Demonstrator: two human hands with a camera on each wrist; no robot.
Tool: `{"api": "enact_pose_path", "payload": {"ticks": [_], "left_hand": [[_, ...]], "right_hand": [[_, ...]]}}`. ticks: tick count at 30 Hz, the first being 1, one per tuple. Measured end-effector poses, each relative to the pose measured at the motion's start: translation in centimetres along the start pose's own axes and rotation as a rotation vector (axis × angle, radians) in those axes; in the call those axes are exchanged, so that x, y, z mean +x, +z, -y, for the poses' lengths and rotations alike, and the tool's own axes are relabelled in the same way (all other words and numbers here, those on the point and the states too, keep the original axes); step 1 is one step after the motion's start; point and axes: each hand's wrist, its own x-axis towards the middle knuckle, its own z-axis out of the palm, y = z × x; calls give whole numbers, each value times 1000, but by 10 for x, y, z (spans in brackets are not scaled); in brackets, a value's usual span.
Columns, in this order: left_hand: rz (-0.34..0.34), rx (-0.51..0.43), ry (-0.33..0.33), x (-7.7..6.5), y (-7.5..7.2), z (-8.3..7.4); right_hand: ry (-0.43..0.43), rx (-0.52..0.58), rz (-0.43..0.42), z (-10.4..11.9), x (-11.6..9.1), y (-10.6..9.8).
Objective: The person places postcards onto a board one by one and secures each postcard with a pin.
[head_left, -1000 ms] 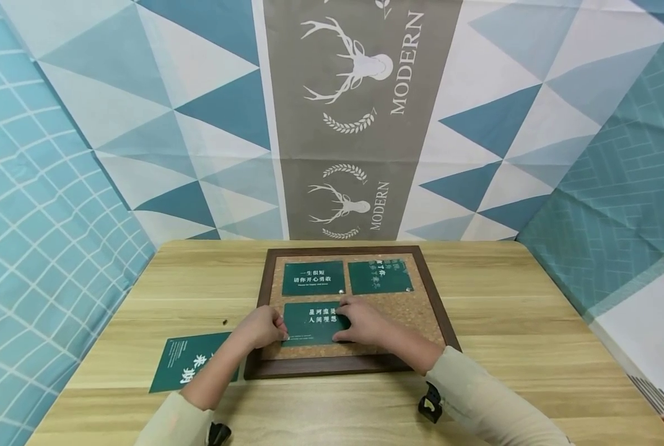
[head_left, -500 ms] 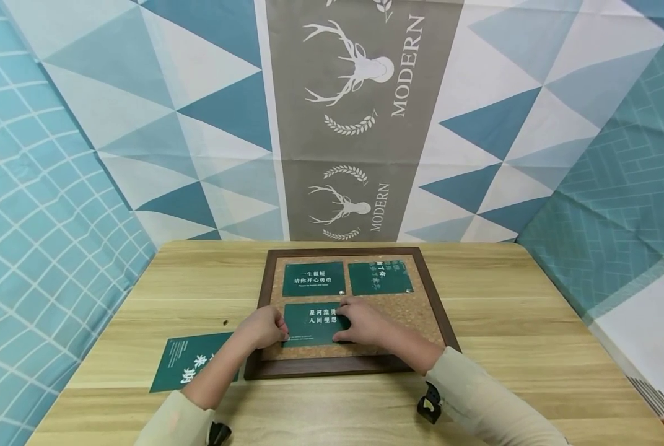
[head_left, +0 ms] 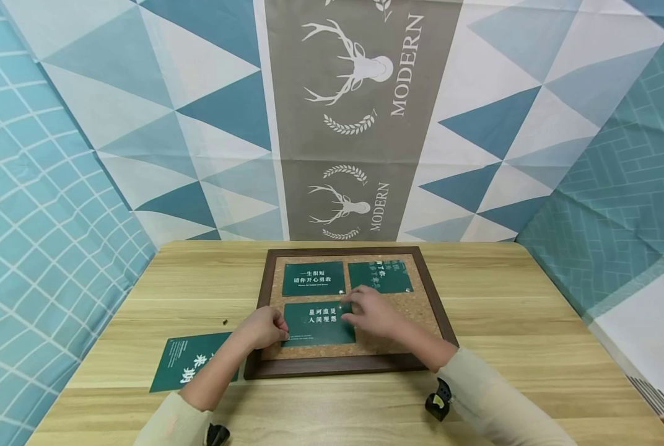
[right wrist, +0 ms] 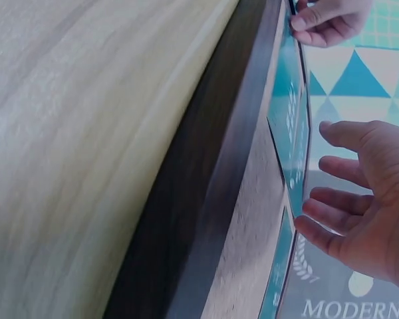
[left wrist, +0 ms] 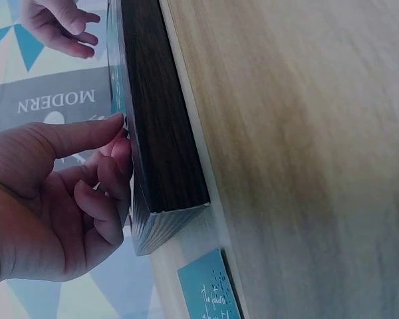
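Observation:
A green card (head_left: 315,331) with white lettering lies on the lower left of a framed cork board (head_left: 404,322). At its lower left corner my left hand (head_left: 265,327) pinches the edge between thumb and fingertips, also seen in the left wrist view. My right hand (head_left: 373,313) is over the card's right side, its fingers spread and apart from the card in the right wrist view. A small shiny pin (head_left: 340,306) shows near the card's upper right corner, by the right fingertips. Two more green cards, the left one (head_left: 312,279) and right one (head_left: 380,277), lie along the board's top.
Another green card (head_left: 173,362) lies on the wooden table (head_left: 505,297) left of the board, partly behind the left forearm. A small dark bit (head_left: 225,321) sits nearby. The board's dark frame (head_left: 332,367) forms a raised edge. Patterned cloth (head_left: 343,124) hangs behind.
My right hand has lifted off the card and shifted slightly right and up, uncovering the card's right edge. The left hand has stayed at the lower left corner.

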Motion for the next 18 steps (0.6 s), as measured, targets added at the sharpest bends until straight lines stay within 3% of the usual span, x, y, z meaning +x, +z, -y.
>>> {"api": "enact_pose_path", "payload": {"ticks": [9, 18], "left_hand": [[-9, -70, -8, -1, -2, 3], [-51, -132, -15, -3, -9, 9]], "right_hand": [[60, 4, -114, -20, -7, -15], [212, 70, -132, -40, -17, -32]]}}
